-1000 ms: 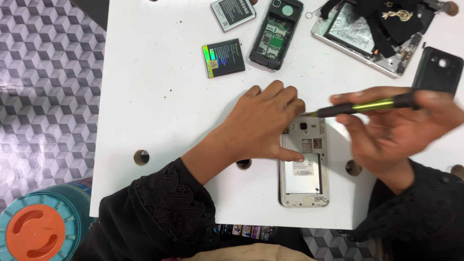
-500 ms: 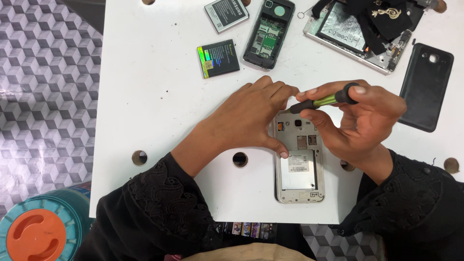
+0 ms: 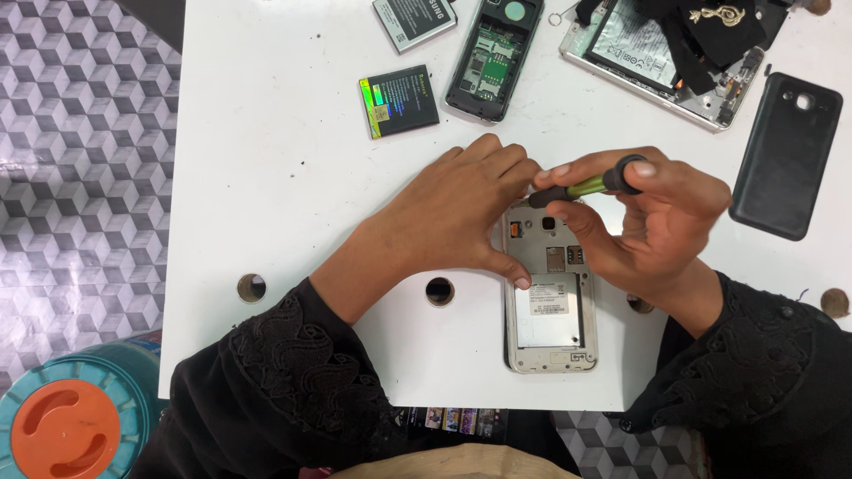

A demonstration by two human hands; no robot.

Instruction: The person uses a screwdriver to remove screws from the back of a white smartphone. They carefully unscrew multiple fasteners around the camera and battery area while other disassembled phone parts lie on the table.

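A white phone (image 3: 548, 310) lies face down on the white table (image 3: 293, 177) with its back cover off and its battery bay bare. My left hand (image 3: 453, 217) rests flat on the table, thumb and fingertips pressing the phone's left and top edge. My right hand (image 3: 652, 222) grips a small screwdriver (image 3: 590, 184) with a green and black handle. The handle lies almost level, and its tip points left toward the phone's upper left corner, under my left fingertips.
A black back cover (image 3: 785, 153) lies at the right. At the back lie two loose batteries (image 3: 399, 99), (image 3: 414, 19), an opened dark phone (image 3: 493, 55) and an opened silver device (image 3: 667, 55) under black cloth. Round holes (image 3: 439, 291) dot the table. A teal and orange container (image 3: 67, 424) stands on the patterned floor.
My right hand has drawn in toward the phone and curled tighter round the screwdriver, bringing its tip to the phone's top left. My left hand has kept its hold on the phone.
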